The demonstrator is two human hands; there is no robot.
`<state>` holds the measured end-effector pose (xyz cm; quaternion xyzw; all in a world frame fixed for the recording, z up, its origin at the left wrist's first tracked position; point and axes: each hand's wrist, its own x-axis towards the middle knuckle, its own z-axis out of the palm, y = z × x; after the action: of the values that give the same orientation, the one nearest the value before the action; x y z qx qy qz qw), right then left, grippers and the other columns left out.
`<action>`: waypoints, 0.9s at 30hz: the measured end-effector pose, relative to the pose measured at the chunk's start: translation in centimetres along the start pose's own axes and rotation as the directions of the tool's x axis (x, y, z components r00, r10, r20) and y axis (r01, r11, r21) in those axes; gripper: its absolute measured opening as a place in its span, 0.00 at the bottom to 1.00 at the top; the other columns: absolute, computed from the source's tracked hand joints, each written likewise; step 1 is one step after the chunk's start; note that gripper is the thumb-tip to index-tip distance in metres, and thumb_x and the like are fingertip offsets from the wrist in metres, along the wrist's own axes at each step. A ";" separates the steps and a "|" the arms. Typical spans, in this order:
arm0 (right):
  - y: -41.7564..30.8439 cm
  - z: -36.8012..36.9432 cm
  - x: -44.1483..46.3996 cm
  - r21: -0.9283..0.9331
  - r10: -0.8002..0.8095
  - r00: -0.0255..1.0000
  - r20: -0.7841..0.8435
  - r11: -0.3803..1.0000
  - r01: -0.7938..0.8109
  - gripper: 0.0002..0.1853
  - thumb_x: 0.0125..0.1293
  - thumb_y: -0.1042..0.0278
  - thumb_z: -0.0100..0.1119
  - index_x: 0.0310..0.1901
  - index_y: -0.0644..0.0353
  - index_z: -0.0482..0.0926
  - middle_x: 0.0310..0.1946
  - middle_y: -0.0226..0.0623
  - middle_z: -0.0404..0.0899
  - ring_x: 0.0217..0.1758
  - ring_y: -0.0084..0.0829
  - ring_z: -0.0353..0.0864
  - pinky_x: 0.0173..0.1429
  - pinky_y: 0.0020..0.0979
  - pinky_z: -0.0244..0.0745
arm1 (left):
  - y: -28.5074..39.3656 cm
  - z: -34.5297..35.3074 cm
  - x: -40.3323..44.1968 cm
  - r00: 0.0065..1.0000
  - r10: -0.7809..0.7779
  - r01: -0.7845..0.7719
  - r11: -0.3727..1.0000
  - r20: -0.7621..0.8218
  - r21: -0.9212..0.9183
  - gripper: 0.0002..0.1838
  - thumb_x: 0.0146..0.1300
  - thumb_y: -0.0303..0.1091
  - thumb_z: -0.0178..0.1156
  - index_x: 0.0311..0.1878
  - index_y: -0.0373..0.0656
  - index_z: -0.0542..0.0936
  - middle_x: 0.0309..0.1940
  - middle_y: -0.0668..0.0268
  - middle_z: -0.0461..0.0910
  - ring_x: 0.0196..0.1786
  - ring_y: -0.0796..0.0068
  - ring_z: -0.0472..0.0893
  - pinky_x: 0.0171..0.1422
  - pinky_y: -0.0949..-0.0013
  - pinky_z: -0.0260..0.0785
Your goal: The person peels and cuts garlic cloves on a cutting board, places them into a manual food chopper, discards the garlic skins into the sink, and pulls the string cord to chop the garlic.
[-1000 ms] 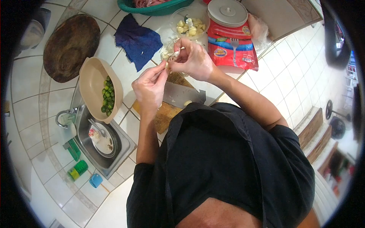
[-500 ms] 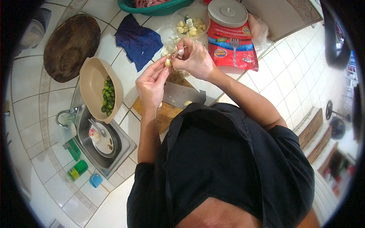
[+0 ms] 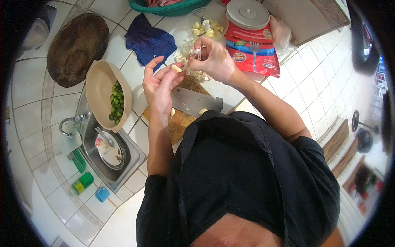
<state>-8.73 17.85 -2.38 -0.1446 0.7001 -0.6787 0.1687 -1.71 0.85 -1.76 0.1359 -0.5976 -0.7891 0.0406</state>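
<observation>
My left hand pinches a pale garlic clove between thumb and fingers. Just right of it, my right hand is closed on a thin piece of garlic skin. More skins and garlic lie on the counter behind the hands. Beneath them, a wide knife with a broad metal blade rests on a wooden cutting board. One clove lies by the blade, and another is beside my left wrist. A clear processor bowl holds several peeled cloves.
A beige dish with green cut vegetables stands left, by the sink holding a plate. A blue cloth, a round wooden board and a green basin lie farther back. A red packet sits right, under a grey lid.
My hands have moved apart slightly, the left going left with the clove. Its index finger has lifted away, and the right hand has drawn off with a bit of skin.
</observation>
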 end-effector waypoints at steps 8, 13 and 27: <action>1.6 -2.1 2.3 -0.507 -0.471 0.874 0.117 0.729 0.460 0.14 0.61 0.76 0.57 0.49 0.65 0.76 0.34 0.41 0.85 0.35 0.39 0.86 0.40 0.37 0.78 | -0.2 -1.7 0.3 1.000 0.005 -0.003 0.984 0.008 -0.178 0.16 0.69 0.23 0.55 0.59 0.34 0.70 0.51 0.47 0.81 0.47 0.64 0.84 0.53 0.71 0.78; 2.5 -2.9 4.5 -0.633 -0.470 0.798 0.378 0.498 0.593 0.19 0.60 0.78 0.53 0.55 0.59 0.77 0.44 0.44 0.84 0.46 0.48 0.84 0.49 0.44 0.78 | 0.5 -3.6 -0.9 0.999 0.046 -0.047 0.998 -0.012 -0.051 0.12 0.69 0.24 0.56 0.54 0.32 0.76 0.51 0.51 0.81 0.48 0.66 0.84 0.53 0.72 0.78; 2.0 -1.9 6.4 -0.679 -0.427 0.697 0.577 0.223 0.699 0.13 0.57 0.74 0.57 0.45 0.55 0.81 0.54 0.45 0.77 0.52 0.42 0.78 0.56 0.39 0.76 | -4.3 -8.8 -10.7 0.927 0.197 0.002 0.848 -0.319 0.530 0.11 0.66 0.25 0.61 0.51 0.35 0.80 0.45 0.61 0.84 0.48 0.75 0.83 0.55 0.73 0.74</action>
<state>-15.31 16.87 -4.57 -0.5438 0.8063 -0.2115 -0.0968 11.27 -3.68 -6.27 0.2534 -0.7771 -0.5557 0.1523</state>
